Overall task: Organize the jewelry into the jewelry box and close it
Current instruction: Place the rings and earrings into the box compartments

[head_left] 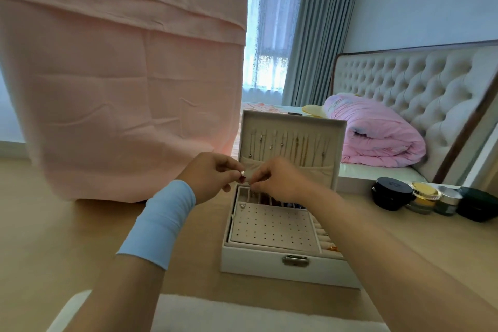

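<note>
Both arms outstretched, left hand [213, 176] and right hand [280, 181] pinch a shiny jewel [243, 173] over the jewelry box [269, 268]

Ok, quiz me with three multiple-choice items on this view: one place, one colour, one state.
1. Where do the jars stand relative to the jewelry box? A. left of it B. right of it C. inside it
2. The wristband is: A. blue B. red C. black
3. The box lid is: A. shut B. open and upright C. taken off

Answers: B, the jars sit on the table to the box's right; A, the band is light blue; B, the lid stands up with necklaces hanging inside it.
</note>
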`<state>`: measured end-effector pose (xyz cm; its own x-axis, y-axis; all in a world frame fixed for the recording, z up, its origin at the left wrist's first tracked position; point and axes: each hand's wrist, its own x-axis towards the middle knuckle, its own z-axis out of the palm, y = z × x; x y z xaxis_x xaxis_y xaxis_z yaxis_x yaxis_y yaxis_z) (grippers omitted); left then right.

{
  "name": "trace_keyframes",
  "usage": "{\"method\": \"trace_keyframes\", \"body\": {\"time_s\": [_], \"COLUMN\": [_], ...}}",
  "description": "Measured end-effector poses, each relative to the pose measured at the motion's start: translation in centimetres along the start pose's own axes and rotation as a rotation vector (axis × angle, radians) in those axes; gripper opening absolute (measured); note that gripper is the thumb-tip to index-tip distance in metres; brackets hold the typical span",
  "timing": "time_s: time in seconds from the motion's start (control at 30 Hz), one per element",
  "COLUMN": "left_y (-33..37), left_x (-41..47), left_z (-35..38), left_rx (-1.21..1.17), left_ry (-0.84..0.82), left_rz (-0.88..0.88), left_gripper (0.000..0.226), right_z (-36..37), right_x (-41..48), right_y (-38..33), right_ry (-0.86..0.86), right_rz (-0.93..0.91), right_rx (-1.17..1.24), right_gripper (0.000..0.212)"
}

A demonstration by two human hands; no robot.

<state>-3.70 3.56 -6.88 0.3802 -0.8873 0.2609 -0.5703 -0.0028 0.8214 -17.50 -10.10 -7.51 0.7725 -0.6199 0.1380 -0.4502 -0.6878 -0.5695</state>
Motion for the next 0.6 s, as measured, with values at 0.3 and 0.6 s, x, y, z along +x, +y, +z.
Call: {"method": "trace_keyframes", "body": {"time_s": [0.3, 0.6], "left_y": [-1.1, 0.1], "left_x": [0.3, 0.2], "left_z": [-0.1, 1.4], "left_rx": [-0.116, -0.224], "left_ry": [0.042, 0.05], "left_rz": [-0.001, -0.029], "left_gripper": [0.009, 0.006], "right_z": [0.2, -1.1], "right_x": [-0.5, -3.9], "right_y": [-0.8, -1.0], "right_ry": [0.109, 0.127], "right_rz": [-0.018, -0.162], "right_rx": [0.0, 0.358], "right_gripper": [0.018, 0.027]}}
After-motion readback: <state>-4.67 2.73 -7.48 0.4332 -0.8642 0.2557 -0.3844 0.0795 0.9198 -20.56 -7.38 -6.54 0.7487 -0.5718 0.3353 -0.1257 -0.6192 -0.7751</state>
